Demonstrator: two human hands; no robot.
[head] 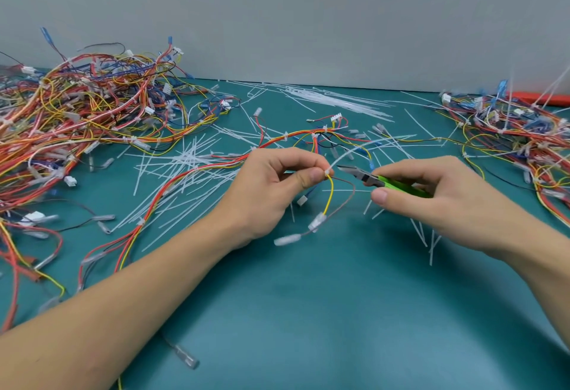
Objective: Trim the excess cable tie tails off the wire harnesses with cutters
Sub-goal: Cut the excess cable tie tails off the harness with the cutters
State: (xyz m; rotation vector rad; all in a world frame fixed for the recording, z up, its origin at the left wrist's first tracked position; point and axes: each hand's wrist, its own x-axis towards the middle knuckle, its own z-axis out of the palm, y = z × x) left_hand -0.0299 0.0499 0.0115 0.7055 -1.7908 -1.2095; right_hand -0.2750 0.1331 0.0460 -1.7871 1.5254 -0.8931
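Cutters (377,179), green-handled, gripped in right hand (431,198), jaws slightly parted just beside the cable tie tail (348,153). Left hand (277,186) pinches the wire harness (329,195) at the tie head, mid-table. Harness piles at table's left (77,118) and right edges (524,136).
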